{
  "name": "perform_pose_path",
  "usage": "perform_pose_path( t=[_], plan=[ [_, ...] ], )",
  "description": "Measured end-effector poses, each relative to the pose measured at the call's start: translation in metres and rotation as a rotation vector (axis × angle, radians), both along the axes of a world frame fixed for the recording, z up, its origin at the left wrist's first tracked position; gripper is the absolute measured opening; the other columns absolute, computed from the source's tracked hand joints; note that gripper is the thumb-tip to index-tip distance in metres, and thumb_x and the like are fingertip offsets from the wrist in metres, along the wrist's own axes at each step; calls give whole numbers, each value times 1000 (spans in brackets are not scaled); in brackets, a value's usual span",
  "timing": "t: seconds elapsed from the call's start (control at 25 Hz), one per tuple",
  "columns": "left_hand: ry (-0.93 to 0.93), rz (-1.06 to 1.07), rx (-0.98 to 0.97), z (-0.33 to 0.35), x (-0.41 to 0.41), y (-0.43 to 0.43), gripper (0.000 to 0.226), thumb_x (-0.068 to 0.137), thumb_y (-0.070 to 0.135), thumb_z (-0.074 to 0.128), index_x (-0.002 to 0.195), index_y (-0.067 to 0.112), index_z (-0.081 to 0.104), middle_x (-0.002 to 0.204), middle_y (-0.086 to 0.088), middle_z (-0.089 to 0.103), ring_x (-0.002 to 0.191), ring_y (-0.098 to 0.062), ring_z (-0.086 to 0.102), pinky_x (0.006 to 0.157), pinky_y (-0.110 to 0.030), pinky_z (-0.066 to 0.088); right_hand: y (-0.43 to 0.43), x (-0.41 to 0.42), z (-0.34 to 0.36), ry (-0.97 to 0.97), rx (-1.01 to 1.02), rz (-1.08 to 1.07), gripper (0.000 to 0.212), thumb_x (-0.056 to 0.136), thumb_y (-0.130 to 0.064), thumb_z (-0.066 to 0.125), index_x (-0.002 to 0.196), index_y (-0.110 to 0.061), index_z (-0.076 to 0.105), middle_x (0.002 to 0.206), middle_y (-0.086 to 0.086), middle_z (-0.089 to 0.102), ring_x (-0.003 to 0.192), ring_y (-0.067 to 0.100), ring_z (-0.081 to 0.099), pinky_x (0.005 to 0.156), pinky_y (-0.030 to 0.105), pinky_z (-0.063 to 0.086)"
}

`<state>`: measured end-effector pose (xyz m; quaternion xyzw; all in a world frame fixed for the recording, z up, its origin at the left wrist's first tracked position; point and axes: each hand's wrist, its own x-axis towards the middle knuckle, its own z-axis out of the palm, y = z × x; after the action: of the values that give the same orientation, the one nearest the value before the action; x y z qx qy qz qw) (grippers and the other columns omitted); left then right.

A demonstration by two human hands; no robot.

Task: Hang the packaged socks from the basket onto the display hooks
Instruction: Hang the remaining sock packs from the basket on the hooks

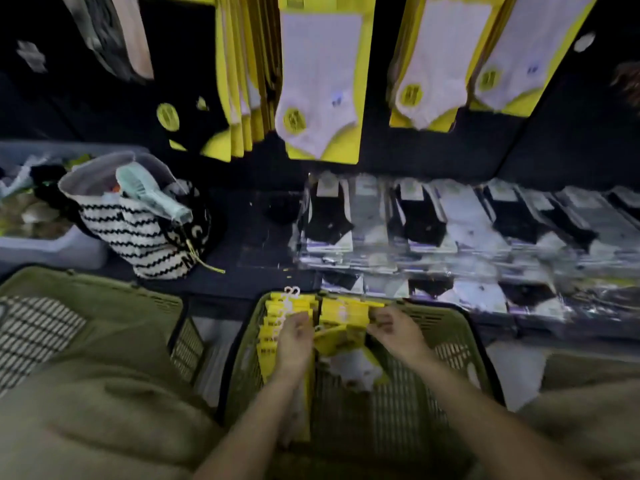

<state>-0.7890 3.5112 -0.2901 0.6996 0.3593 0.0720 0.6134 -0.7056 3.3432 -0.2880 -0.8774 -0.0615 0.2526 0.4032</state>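
Left hand (294,339) and right hand (394,329) grip sock packs (343,316) inside basket (448,346).

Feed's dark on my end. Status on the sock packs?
Left hand on yellow sock packs in green basket, grip unclear. Right hand pinching one. Nothing in the way.

- In basket (460,344), at far end: sock packs (343,317).
- Left of it: second basket (104,289).
- Behind, on shelf (249,237): bag (138,237) left, flat packs (450,230) right.
- Left of bag: bin (52,251).
- Above: hanging packs (322,81).

left hand (294,337), right hand (396,330), fingers curled, forearms bare
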Motion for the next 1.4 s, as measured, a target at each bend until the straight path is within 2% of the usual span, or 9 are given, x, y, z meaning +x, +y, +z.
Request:
perform_pose_path(
  t=[0.08,0.24,0.48,0.6,0.76,0.88,1.0,1.2,1.4],
  plan=[
    [116,-95,76,-32,-11,-7,28,90,-3,51,117,0,55,111,-11,58,99,-22,55,77,-18,41,-1,-10,-32,16,-141,-7,37,83,-29,68,111,-7,58,112,10,64,102,24,60,73,26,41],
    [177,-283,94,-56,-5,-16,31,86,-1,56,114,12,54,110,-2,63,106,-20,59,90,-31,48,18,-25,-65,137,-143,-98,43,83,-36,67,115,-9,55,112,9,64,102,26,60,71,27,40],
    [296,-260,184,-66,0,-16,40,88,5,56,125,14,45,106,-8,64,100,-28,62,79,-32,49,25,-29,-77,165,-214,-101,33,87,-36,63,97,-4,66,95,13,67,90,26,62,63,27,35],
    [330,-288,298,-59,-3,-17,25,89,19,59,110,18,46,89,-2,65,85,-27,64,64,-33,48,17,-41,-80,78,-156,-89,17,89,-20,62,96,-7,69,96,11,69,82,17,58,63,24,33],
    [128,-176,476,-44,-7,-22,39,83,36,66,110,25,41,64,10,48,53,-6,50,43,-23,33,10,-44,-76,-26,-12,-254,10,88,-13,61,93,-6,67,91,12,69,84,23,62,68,29,42],
    [89,-138,396,-44,2,-20,54,80,28,72,124,17,41,93,5,52,81,-11,57,65,-25,48,17,-35,-76,13,-39,-289,27,87,-22,65,107,-5,62,102,10,69,94,23,62,72,23,39],
    [119,-142,294,-54,7,-16,56,83,16,69,130,9,40,112,-2,53,107,-19,55,85,-25,47,18,-27,-80,93,-46,-316,47,83,-29,69,120,-7,49,114,10,65,106,25,60,77,25,39],
    [117,2,285,-64,14,-18,54,81,11,70,127,4,42,119,-9,45,105,-23,53,92,-36,48,19,-10,-77,46,47,-179,73,74,-23,78,135,-21,37,118,-1,62,108,18,59,85,24,40],
    [76,-98,292,-68,14,-31,49,82,14,70,125,8,47,113,-2,50,105,-18,54,85,-21,41,22,-7,-78,10,99,-74,80,69,-16,81,137,-15,39,131,7,50,119,22,49,97,29,40]
  ],
)
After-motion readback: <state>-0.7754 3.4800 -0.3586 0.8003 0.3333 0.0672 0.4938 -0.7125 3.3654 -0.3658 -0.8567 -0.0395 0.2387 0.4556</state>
